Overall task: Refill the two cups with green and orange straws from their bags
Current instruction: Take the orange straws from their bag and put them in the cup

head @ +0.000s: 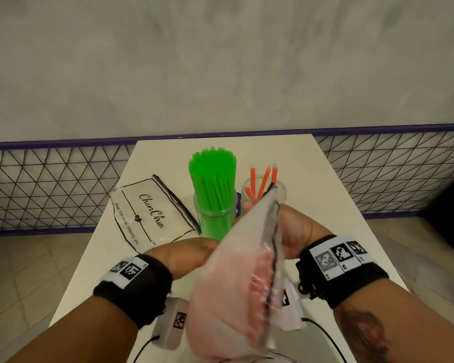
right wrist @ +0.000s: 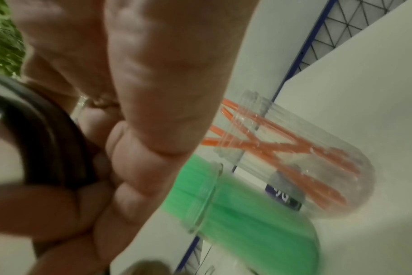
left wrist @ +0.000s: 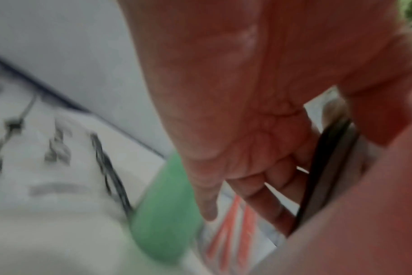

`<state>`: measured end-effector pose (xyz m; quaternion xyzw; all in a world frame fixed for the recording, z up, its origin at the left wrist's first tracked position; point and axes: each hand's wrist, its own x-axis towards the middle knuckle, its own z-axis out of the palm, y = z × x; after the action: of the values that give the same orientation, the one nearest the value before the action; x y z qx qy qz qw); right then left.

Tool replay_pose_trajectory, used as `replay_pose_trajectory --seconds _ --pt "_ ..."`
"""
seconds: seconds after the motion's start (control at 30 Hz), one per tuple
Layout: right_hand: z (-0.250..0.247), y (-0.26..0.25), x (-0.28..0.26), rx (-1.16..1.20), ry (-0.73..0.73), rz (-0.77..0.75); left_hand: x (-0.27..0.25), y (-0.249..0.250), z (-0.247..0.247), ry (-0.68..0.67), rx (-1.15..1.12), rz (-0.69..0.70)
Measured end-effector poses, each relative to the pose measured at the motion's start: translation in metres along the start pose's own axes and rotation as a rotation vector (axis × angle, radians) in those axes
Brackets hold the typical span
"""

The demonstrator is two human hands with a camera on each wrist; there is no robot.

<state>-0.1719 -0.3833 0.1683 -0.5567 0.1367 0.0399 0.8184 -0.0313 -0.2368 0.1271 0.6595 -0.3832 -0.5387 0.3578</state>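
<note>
Holding the frosted bag (head: 233,271) up between them above the near part of the surface (head: 325,195), both hands pinch its black-edged mouth; the left hand (head: 186,255) has fingers curled onto the left lip, the right hand (head: 296,231) onto the right lip, so each grip is closed on the bag, probably to part the seal or keep the mouth wide enough to get at the contents; orange straws (head: 260,279) show as a pink-red mass through the opening, though the blur hides how many. The bag's long axis runs from near to far, its mouth edge rising toward the far right and its tip pointing at the clear cup (head: 281,189), which holds only a few orange straws (head: 262,182) leaning at angles; that aim suggests this cup is the one to be filled. Just left of it, the other cup (head: 215,216) is already packed with upright green straws (head: 212,174); further left the printed bag (head: 147,210) lies flat, apparently emptied.
</note>
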Motion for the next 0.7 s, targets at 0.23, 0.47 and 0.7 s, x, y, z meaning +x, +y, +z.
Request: replay_pose_trajectory --seconds 0.23,0.47,0.7 --pt "-0.030 -0.020 0.005 -0.271 -0.193 0.026 -0.019 -0.006 -0.054 0.131 0.486 0.030" --pt "-0.024 -0.046 0.003 -1.199 -0.160 0.225 -0.016 -0.005 -0.051 0.299 0.918 0.009" --pt "0.017 -0.013 0.011 -1.655 -0.052 0.009 0.008 -0.002 -0.023 0.155 0.699 0.113"
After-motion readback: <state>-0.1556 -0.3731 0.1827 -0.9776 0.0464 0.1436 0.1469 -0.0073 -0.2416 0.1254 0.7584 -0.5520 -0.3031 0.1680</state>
